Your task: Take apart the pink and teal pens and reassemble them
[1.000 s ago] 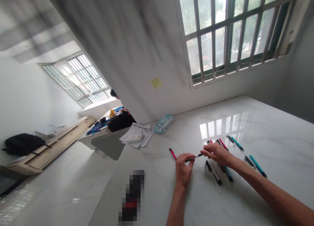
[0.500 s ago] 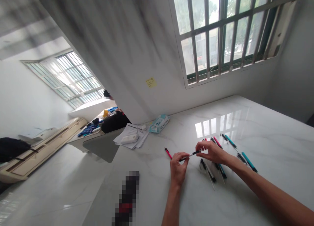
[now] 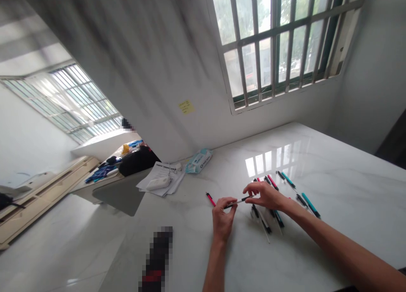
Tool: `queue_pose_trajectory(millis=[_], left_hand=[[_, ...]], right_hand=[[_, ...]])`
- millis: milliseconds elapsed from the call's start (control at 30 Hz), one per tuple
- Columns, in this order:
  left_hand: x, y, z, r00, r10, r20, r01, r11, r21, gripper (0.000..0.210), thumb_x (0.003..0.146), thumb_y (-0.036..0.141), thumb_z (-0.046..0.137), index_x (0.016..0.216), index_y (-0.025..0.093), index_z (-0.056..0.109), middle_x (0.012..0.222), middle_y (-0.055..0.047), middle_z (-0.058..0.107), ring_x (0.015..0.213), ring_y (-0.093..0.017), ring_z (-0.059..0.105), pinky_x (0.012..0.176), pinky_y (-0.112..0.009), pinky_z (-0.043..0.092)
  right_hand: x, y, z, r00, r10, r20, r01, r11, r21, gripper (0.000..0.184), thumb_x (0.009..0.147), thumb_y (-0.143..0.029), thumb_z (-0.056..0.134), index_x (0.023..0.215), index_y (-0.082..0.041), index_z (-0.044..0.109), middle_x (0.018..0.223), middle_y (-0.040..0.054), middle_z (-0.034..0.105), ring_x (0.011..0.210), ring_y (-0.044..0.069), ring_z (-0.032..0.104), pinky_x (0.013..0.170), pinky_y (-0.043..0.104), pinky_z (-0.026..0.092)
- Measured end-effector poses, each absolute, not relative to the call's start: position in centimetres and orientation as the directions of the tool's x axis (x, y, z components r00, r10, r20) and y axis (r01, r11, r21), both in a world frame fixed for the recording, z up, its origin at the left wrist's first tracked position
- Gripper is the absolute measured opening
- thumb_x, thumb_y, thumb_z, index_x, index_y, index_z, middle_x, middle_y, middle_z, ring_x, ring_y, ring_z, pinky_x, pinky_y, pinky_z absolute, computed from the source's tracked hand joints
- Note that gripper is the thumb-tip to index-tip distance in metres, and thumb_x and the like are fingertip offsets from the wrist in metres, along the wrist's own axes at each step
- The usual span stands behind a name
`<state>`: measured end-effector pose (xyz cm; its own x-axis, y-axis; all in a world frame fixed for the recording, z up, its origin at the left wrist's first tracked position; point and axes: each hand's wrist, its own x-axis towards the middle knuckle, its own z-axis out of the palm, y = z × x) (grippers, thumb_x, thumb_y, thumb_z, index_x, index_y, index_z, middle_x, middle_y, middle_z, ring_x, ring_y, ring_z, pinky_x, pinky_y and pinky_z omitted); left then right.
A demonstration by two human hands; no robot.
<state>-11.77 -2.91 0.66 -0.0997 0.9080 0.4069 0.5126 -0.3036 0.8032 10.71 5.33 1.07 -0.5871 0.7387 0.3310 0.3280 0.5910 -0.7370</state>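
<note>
My left hand (image 3: 223,218) pinches one end of a black-and-white pen (image 3: 240,200) between thumb and fingers. At the pen's other, black end, the fingertips of my right hand (image 3: 265,195) are closed on it. The pen is held slightly tilted, just above the table. A pink pen with a black end (image 3: 210,199) lies beside my left hand. Under and around my right hand are several pens and pen parts, among them a white-and-black one (image 3: 265,221), a pink one (image 3: 272,182) and a teal one (image 3: 311,205). My right hand hides some of them.
The white marbled table (image 3: 222,169) meets the wall below a barred window. Papers (image 3: 160,177) and a blue-and-white pack of wipes (image 3: 199,161) lie near its back left. A pixelated dark object (image 3: 155,258) is at the lower left. A person's head shows partly in the far room.
The whole scene has shifted left in view as my head turned slightly right. Both hands keep their hold on the pen, with little visible movement.
</note>
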Motion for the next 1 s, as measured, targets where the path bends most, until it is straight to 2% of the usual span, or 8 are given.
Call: queue_pose_trajectory(millis=[100, 200, 433, 600, 733, 900, 1000], left_hand=[[-11.8, -3.0, 0.9, -0.111, 0.921, 0.372, 0.496, -0.273, 0.824, 0.018, 0.084, 0.026, 0.073, 0.101, 0.023, 0.078, 0.097, -0.006, 0.076, 0.092, -0.021, 0.072, 0.088, -0.037, 0.059], [-11.8, -3.0, 1.1, -0.140, 0.932, 0.335, 0.409, -0.253, 0.877, 0.025, 0.085, 0.033, 0.073, 0.107, 0.021, 0.076, 0.102, -0.007, 0.075, 0.096, -0.022, 0.071, 0.090, -0.036, 0.058], [-12.4, -2.8, 1.1, -0.190, 0.949, 0.250, 0.078, -0.239, 0.968, 0.039, 0.087, 0.044, 0.066, 0.115, 0.018, 0.072, 0.110, -0.012, 0.076, 0.104, -0.026, 0.072, 0.095, -0.040, 0.056], [-13.1, -3.3, 1.9, -0.154, 0.983, 0.103, -0.215, -0.135, 0.967, 0.044, 0.092, 0.048, 0.054, 0.121, 0.018, 0.070, 0.118, -0.013, 0.075, 0.102, -0.027, 0.074, 0.098, -0.044, 0.055], [-13.5, -3.6, 2.2, -0.093, 0.994, 0.063, -0.221, -0.082, 0.972, 0.054, 0.093, 0.054, 0.050, 0.131, 0.020, 0.066, 0.130, -0.015, 0.071, 0.112, -0.031, 0.073, 0.103, -0.048, 0.053], [-13.5, -3.7, 2.2, 0.008, 1.000, 0.026, -0.282, -0.022, 0.959, 0.052, 0.091, 0.051, 0.054, 0.133, 0.022, 0.065, 0.133, -0.014, 0.071, 0.117, -0.032, 0.071, 0.108, -0.050, 0.051], [-13.6, -3.5, 2.1, 0.015, 1.000, 0.024, -0.292, -0.019, 0.956, 0.054, 0.091, 0.055, 0.053, 0.133, 0.023, 0.065, 0.134, -0.013, 0.070, 0.118, -0.033, 0.070, 0.106, -0.051, 0.051]], right_hand=[[10.6, 5.0, 1.3, -0.566, 0.729, 0.386, 0.277, 0.609, -0.743, 0.018, 0.091, -0.038, 0.075, 0.094, -0.021, 0.078, 0.084, 0.0045, 0.073, 0.075, 0.017, 0.063, 0.071, 0.028, 0.049], [10.2, 4.6, 1.2, -0.563, 0.723, 0.401, 0.262, 0.616, -0.743, 0.017, 0.090, -0.038, 0.076, 0.093, -0.021, 0.078, 0.085, 0.0053, 0.073, 0.077, 0.018, 0.064, 0.072, 0.029, 0.051], [9.2, 3.9, 1.1, -0.573, 0.713, 0.405, 0.233, 0.615, -0.754, 0.013, 0.091, -0.035, 0.078, 0.094, -0.022, 0.079, 0.087, 0.0050, 0.072, 0.077, 0.017, 0.064, 0.073, 0.029, 0.051], [9.6, 4.2, 1.0, -0.579, 0.694, 0.428, 0.237, 0.645, -0.726, 0.014, 0.093, -0.035, 0.074, 0.094, -0.022, 0.078, 0.090, 0.0060, 0.072, 0.080, 0.018, 0.064, 0.075, 0.031, 0.051], [9.8, 4.5, 0.8, -0.587, 0.686, 0.430, 0.251, 0.659, -0.709, 0.015, 0.094, -0.036, 0.073, 0.093, -0.022, 0.078, 0.090, 0.0061, 0.072, 0.081, 0.019, 0.065, 0.076, 0.031, 0.051], [9.9, 4.3, 1.1, -0.592, 0.664, 0.457, 0.251, 0.691, -0.678, 0.014, 0.096, -0.034, 0.071, 0.095, -0.022, 0.077, 0.092, 0.0062, 0.072, 0.083, 0.019, 0.066, 0.077, 0.031, 0.051], [10.0, 4.2, 1.4, -0.615, 0.649, 0.448, 0.269, 0.707, -0.654, 0.011, 0.095, -0.032, 0.072, 0.095, -0.022, 0.076, 0.093, 0.0061, 0.072, 0.084, 0.019, 0.066, 0.077, 0.031, 0.050]])
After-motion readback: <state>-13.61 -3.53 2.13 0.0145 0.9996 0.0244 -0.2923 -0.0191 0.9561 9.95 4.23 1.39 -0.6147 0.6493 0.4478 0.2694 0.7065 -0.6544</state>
